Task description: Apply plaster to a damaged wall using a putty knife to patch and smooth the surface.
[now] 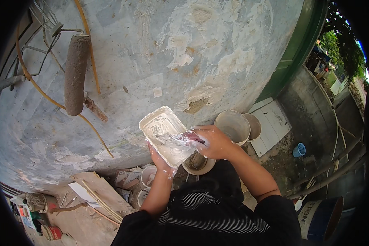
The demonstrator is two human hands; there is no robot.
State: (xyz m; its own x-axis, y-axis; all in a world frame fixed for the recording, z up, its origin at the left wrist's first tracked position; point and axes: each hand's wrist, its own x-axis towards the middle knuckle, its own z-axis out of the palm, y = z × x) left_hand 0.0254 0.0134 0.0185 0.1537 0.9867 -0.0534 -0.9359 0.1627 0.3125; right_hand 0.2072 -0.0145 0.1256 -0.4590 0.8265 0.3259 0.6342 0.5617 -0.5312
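Note:
My left hand (159, 160) holds a white rectangular tray (158, 121) from underneath, tilted up in front of a patched grey wall (151, 49). The tray is smeared with white putty. My right hand (214, 141) grips the dark red handle of a putty knife (174, 140). The knife's putty-covered blade lies flat on the tray's lower half. Both hands are spattered with white.
A dirty paint roller (76, 74) hangs on the wall at upper left beside an orange hose (92, 61). Several white buckets (233, 125) and tubs stand on the ground below the tray. Wooden planks (98, 192) lie at lower left. A blue drum (322, 217) stands at lower right.

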